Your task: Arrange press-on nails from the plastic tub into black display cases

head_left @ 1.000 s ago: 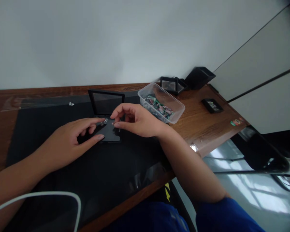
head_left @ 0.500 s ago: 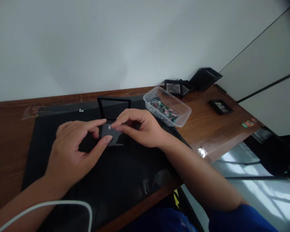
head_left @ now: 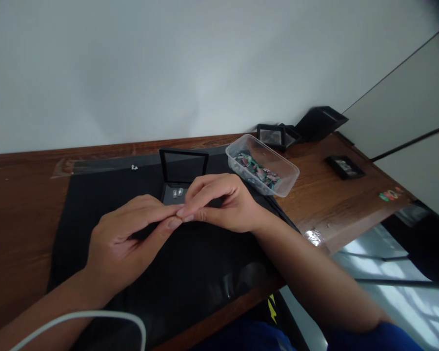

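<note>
My left hand and my right hand meet at the fingertips, thumb and index finger pinched on each. Whatever lies between the fingertips is too small or hidden to name. Just behind them stands a small black display case, its framed lid tipped up. Two small clear pieces with pale marks lie side by side on its dark inner surface. My right hand covers the case's right part.
A clear plastic tub with small colourful packets stands right of the case, on a black mat. Black frames and a black box sit against the wall. A white cable crosses my left forearm.
Both hands have come together at the fingertips, in front of the case. Two clear pieces now show inside it, where one showed before. The view has shifted slightly.
</note>
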Tool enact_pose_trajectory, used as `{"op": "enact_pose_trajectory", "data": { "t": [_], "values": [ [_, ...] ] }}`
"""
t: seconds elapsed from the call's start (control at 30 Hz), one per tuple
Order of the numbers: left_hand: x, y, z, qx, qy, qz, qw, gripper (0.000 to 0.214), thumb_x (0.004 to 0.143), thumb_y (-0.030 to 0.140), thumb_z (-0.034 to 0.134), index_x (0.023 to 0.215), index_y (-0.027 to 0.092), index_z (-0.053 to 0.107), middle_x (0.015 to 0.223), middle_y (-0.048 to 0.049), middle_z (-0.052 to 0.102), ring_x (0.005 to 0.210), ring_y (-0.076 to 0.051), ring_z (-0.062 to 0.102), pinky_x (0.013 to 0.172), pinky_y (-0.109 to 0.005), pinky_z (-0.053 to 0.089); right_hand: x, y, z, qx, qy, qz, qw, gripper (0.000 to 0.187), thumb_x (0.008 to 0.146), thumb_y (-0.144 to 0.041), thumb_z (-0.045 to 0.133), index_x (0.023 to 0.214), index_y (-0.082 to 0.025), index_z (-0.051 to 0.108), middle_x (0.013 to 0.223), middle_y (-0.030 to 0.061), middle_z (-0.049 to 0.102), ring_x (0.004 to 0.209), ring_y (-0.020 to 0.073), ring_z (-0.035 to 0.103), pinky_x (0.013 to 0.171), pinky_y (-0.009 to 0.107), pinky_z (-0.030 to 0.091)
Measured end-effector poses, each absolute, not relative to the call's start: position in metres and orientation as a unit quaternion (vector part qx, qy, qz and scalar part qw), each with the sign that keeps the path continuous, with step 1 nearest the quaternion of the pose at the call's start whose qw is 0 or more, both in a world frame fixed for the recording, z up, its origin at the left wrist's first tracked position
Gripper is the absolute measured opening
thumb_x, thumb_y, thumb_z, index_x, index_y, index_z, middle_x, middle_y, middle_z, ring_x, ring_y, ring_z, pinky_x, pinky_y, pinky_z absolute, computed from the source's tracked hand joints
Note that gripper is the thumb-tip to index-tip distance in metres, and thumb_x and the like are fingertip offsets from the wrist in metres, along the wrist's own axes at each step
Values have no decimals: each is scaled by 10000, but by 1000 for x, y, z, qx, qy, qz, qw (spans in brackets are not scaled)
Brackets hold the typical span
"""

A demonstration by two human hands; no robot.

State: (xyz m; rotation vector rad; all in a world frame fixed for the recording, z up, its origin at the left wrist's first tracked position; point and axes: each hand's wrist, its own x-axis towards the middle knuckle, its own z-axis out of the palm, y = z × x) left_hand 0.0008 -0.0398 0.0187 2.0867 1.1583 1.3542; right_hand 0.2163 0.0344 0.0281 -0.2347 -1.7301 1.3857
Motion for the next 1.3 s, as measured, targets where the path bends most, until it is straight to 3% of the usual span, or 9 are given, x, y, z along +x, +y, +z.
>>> {"op": "enact_pose_trajectory", "data": {
  "t": [0.4,0.53,0.77,1.17,1.3],
  "values": [
    [2,-37,20,694,441,513,248,85,934,211,795,893,270,839,797,33,799,682,-117,721,661,-218,579,220,32,28,-150,-696,561,423,87,885,-184,913,957,-183,866,894,27,783,731,94,678,634,226,512],
    [5,-33,25,643,475,513,312,55,879,252,821,844,280,852,768,27,815,671,-138,748,645,-208,610,221,32,27,-157,-708,542,425,113,875,-176,916,975,-173,865,866,20,763,715,97,670,622,228,510],
    [5,-30,27,607,492,500,373,60,840,286,838,858,301,894,740,7,827,639,-169,756,620,-237,642,218,30,27,-146,-766,425,460,127,886,-196,915,983,-157,843,828,21,784,686,97,665,534,200,464],
    [2,-29,22,598,446,493,448,64,843,237,856,862,279,900,678,0,775,564,-125,664,562,-217,563,217,22,30,-157,-811,287,485,65,917,-125,866,899,-133,804,801,16,803,700,77,708,618,166,528],
    [3,-29,23,588,450,492,459,73,817,211,830,788,259,877,630,7,749,556,-129,667,563,-210,575,218,21,32,-170,-817,273,478,51,944,-180,848,926,-149,812,789,11,798,665,78,697,602,172,532]
  ]
}}
